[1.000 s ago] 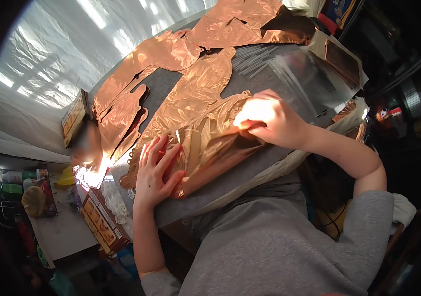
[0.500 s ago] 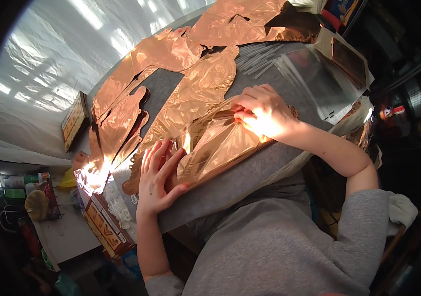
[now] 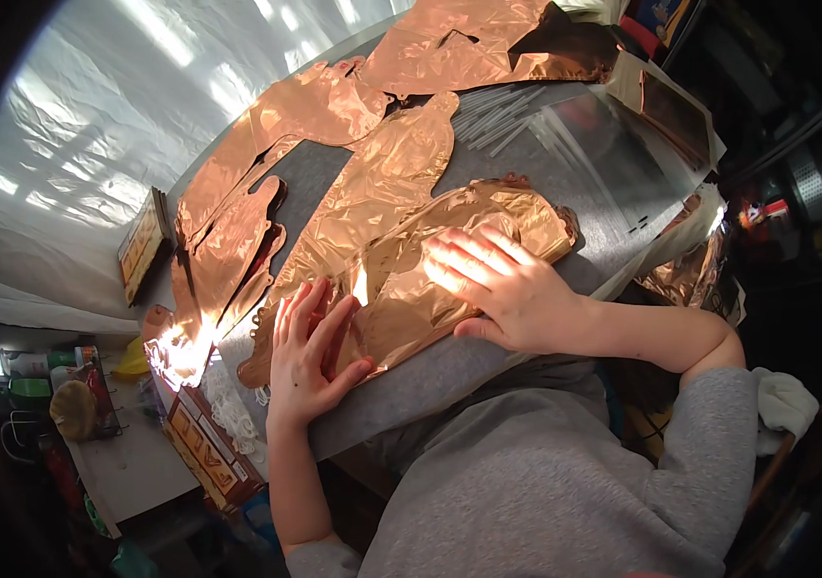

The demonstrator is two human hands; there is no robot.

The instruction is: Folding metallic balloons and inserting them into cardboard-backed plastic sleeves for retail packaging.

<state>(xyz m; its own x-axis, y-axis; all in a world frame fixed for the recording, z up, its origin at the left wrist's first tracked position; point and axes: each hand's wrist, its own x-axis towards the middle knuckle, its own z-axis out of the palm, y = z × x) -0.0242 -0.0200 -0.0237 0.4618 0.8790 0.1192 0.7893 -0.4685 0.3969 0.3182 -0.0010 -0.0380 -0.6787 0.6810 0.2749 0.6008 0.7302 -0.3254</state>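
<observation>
Right hand [image 3: 498, 289]: laid flat on the foil, fingers extended and slightly apart, thumb away from them – nothing is pinched.
Left hand [image 3: 310, 361]: fingers spread, thumb apart, resting over the left end of the same piece; it grips nothing that shows.
Foil piece [image 3: 401, 299]: copper-coloured and creased, lying under both hands along the near side of the grey table [image 3: 421, 371]; it looks doubled over, with small scalloped bits at its right end.
Around it: a longer foil strip [image 3: 387, 159] runs just beyond, touching or overlapping it, which is hard to tell; other foil shapes [image 3: 324, 108] lie farther back, with clear straws [image 3: 493, 120] and clear bags [image 3: 613, 169] to the right.
Fold in hand: this seems to be the smoothing step – the right palm pressing the layers down while the left steadies the end.
Next press: it likely calls for the left hand to hold firm and the right to sweep outward, easing air and creases toward the edge without dragging the layers apart.
</observation>
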